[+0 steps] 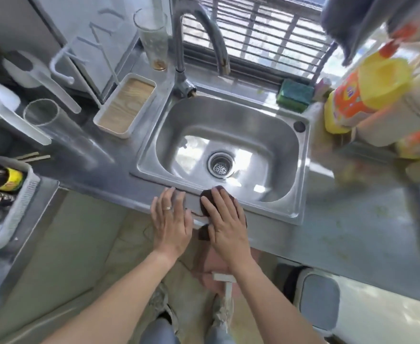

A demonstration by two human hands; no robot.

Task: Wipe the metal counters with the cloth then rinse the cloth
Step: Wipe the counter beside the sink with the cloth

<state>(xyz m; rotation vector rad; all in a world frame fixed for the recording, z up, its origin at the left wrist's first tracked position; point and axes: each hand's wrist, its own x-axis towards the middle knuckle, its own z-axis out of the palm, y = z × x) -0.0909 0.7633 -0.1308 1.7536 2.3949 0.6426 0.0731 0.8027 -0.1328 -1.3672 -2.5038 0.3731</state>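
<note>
The right hand (225, 220) lies flat with straight fingers on the dark cloth (207, 197) and presses it on the front strip of the worktop (328, 232), at the near rim of the sink (154, 155). The left hand (170, 218) rests open just beside it and holds nothing. Part of the cloth hangs over the front edge. If the pressure is light, the cloth may slide off to the floor, or slip into the sink. Green specks remain further right and could be missed.

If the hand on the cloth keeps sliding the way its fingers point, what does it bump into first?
Probably nothing solid: the right hand on the cloth points over the sink rim, so it would dip into the basin.
</note>
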